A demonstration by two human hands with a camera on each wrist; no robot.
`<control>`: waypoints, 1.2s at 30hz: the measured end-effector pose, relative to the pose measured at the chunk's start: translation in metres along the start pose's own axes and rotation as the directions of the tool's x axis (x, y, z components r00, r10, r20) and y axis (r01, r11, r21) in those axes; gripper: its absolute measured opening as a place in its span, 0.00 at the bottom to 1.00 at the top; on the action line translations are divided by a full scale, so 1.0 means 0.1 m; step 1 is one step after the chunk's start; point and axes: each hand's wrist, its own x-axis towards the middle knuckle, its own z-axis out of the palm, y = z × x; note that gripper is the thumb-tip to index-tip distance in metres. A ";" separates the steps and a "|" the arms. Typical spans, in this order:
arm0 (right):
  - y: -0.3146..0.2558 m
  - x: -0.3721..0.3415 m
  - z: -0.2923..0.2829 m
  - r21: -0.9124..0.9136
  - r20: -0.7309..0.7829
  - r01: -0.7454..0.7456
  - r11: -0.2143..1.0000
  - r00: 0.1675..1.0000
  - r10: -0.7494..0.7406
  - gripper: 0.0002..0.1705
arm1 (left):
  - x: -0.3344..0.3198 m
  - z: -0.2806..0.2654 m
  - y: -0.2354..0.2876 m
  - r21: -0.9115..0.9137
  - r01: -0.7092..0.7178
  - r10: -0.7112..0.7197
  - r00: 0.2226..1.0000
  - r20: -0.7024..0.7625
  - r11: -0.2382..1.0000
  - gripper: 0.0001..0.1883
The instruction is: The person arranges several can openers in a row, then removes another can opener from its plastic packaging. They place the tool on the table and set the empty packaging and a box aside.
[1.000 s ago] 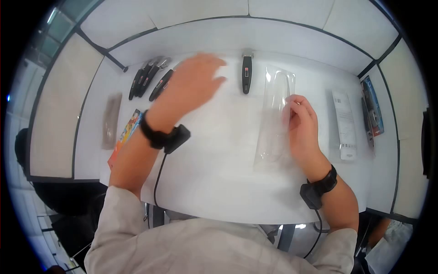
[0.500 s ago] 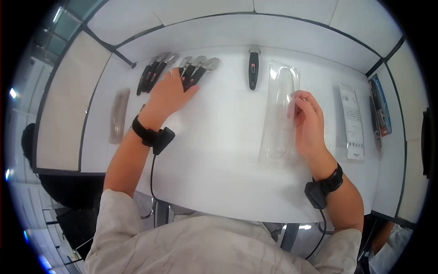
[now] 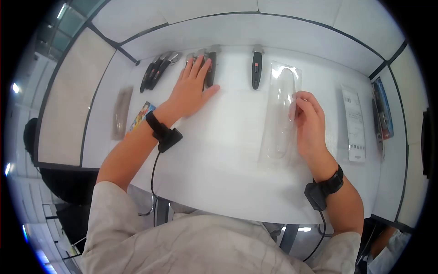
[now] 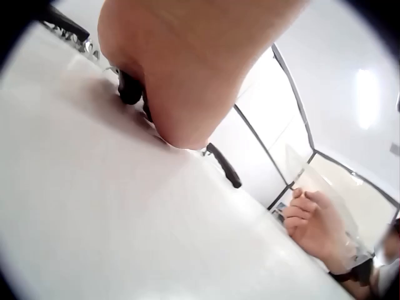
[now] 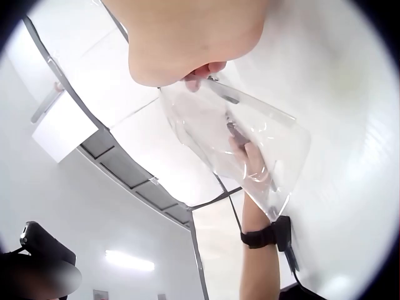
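Note:
My left hand (image 3: 187, 91) lies palm down with its fingers spread over a group of black-handled tools (image 3: 211, 75) with metal heads, partly hiding them. The nearest handle shows beside the index finger; in the left wrist view a dark handle end (image 4: 129, 89) pokes out from under the hand. With thumb and fingers, my right hand (image 3: 311, 121) pinches the right edge of a clear plastic package (image 3: 279, 109). A long rounded hollow is moulded into that package, and the white table shows through it. One more black-handled tool (image 3: 257, 71) lies alone between the two hands, head toward the back wall.
Several similar tools (image 3: 157, 71) lie at the back left. Near the left wall are a greyish clear package (image 3: 122, 112) and a colourful printed card (image 3: 142, 115), partly behind my left forearm. At right lie a white labelled package (image 3: 352, 121) and packaged goods (image 3: 383, 109) by the wall.
My left hand moved left to the tools, then slid right with fingers spread; the rightmost tool of that group now stands straighter. The right hand keeps its pinch on the clear package.

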 end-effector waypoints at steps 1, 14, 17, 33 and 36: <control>0.00 0.00 0.00 0.000 -0.005 -0.004 1.000 1.000 0.004 0.08 | 0.04 0.01 -0.04 0.026 -0.014 0.014 1.000 -0.001 1.000 0.41; -0.01 -0.01 0.00 -0.023 0.004 0.012 1.000 1.000 -0.012 0.07 | 0.31 -0.03 -0.30 -0.061 -0.242 0.242 0.970 -0.003 0.968 0.40; -0.01 -0.01 0.01 -0.013 0.001 0.013 1.000 1.000 -0.013 0.07 | 0.28 -0.03 -0.30 -0.061 -0.260 0.260 0.966 -0.007 0.964 0.40; -0.01 -0.01 0.02 -0.031 0.010 0.012 0.999 1.000 -0.011 0.07 | 0.33 0.02 -0.54 -0.169 -0.130 0.137 0.990 0.036 0.977 0.43; 0.01 0.00 0.00 -0.035 0.015 0.015 0.999 1.000 -0.014 0.07 | 0.32 -0.05 -0.51 -0.170 -0.165 0.177 0.983 0.055 0.972 0.43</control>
